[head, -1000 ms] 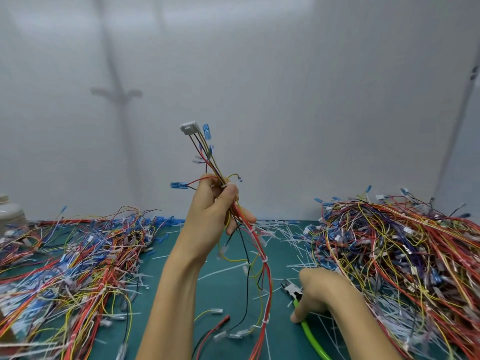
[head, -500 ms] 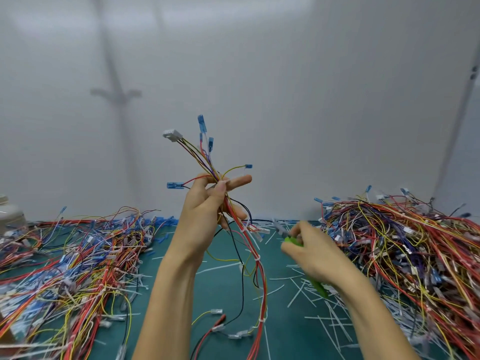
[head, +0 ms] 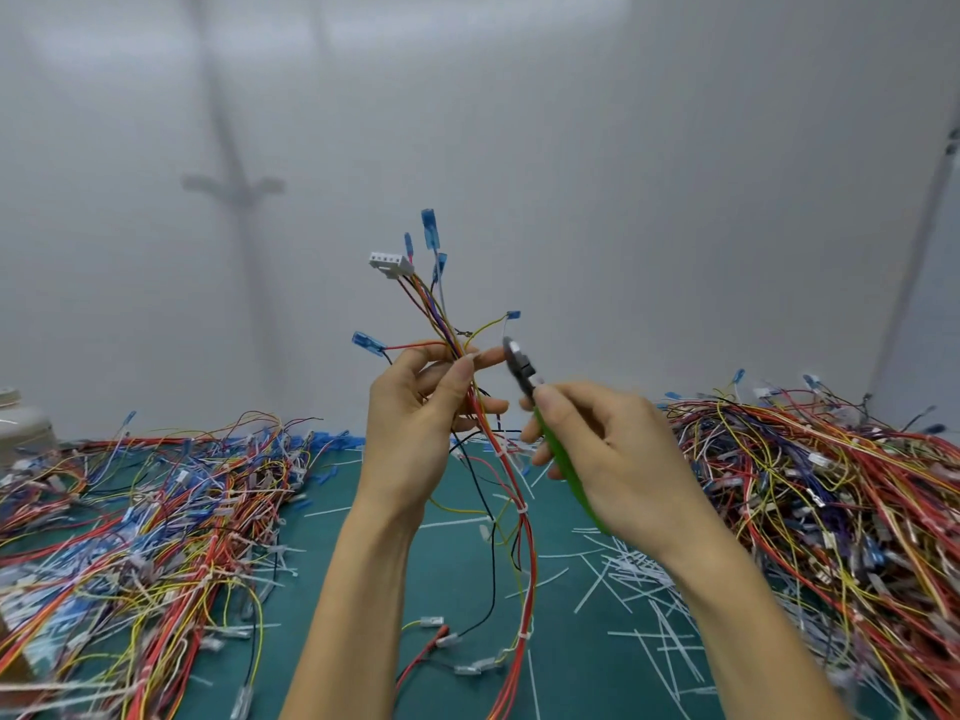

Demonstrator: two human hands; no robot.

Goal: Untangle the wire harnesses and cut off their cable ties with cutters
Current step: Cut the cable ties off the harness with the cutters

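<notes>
Red-and-yellow wire harness (head: 529, 553) hangs over the teal mat (head: 582, 683), our left hand (head: 415, 428) clamped on the bundle below its white plastic connector (head: 390, 265). Our right hand (head: 618, 459) grips the green-handled cutters (head: 522, 368), steel tips near the left forefinger; we'd slip one blade under a thin white cable tie (head: 521, 509), clear of the soft insulation. Tangled wire piles (head: 156, 511) flank us.

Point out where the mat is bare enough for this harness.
Barest: the mat between the hanging harness and the scattered cut ties, near the front. A narrow strip borders the left pile. That pile and the right pile are crowded.
</notes>
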